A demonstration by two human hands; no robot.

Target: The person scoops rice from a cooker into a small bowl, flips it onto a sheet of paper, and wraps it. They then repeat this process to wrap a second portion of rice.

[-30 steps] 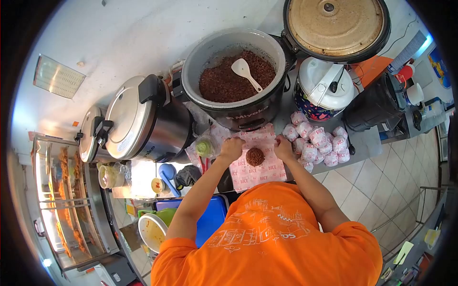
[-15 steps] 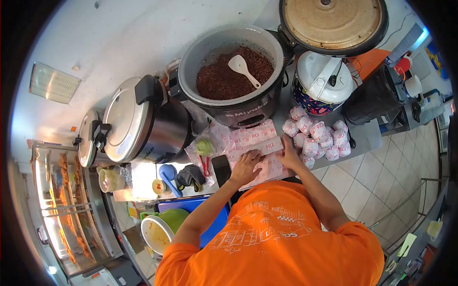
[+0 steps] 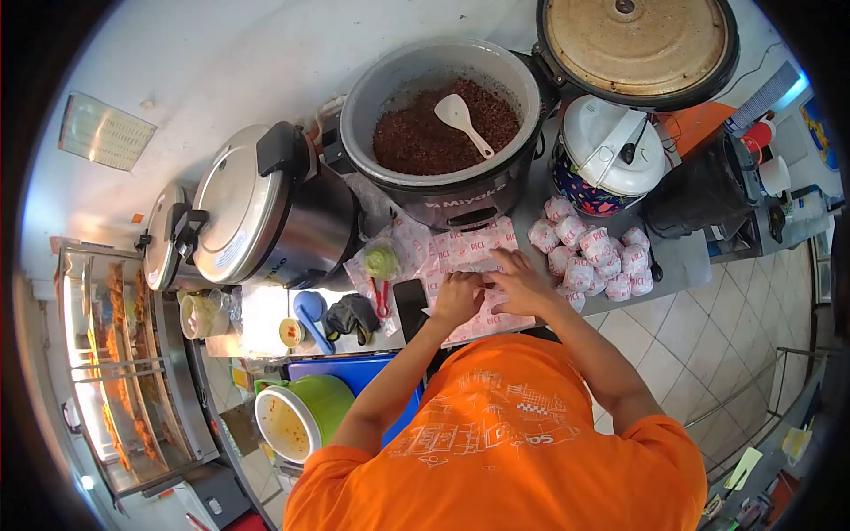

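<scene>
Both hands work over sheets of white wrapping paper printed with red "RICE" lettering. My left hand rests on the paper with its fingers bent and pressed together; the paper edge under it is mostly hidden. Close beside it, my right hand has its fingers stretched out and thumb apart, touching the paper. Several round bundles wrapped in the same paper are heaped to the right. A dark phone lies left of my left hand.
Behind the paper stands an open rice cooker with brown-red rice and a white paddle. Closed cookers stand left, a floral pot right. A blue ladle, black cloth and green tub are nearby.
My hands have drawn closer together, the right moving left and the left bending its fingers. The long pale folded strip of paper between them no longer shows. The camera view has shifted slightly.
</scene>
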